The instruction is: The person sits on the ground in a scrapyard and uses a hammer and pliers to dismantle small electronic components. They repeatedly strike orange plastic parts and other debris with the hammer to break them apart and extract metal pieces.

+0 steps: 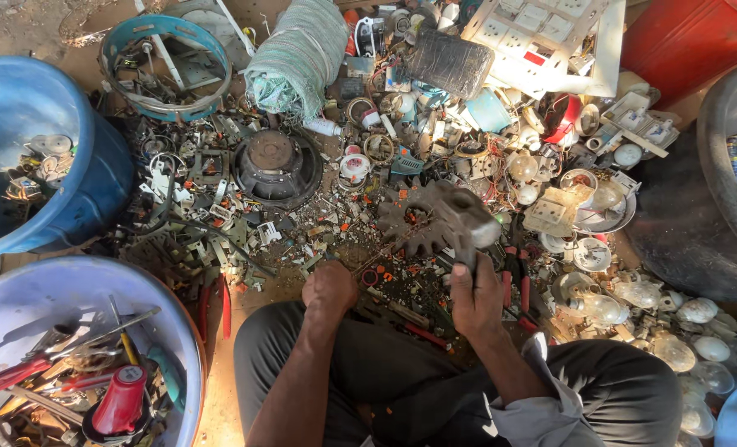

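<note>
Gripped in the right hand [477,300] is a hammer [468,217], its head blurred over a toothed metal gear [422,219] at twelve o'clock. Whatever is pinched in the fisted left hand [329,288] is hidden. Frosted bulbs [699,331] are heaped at three o'clock.

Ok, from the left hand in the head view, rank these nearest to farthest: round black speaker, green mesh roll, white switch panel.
From the left hand:
1. Round black speaker, just above, slightly left.
2. Green mesh roll, farther up.
3. White switch panel, far upper right.
</note>
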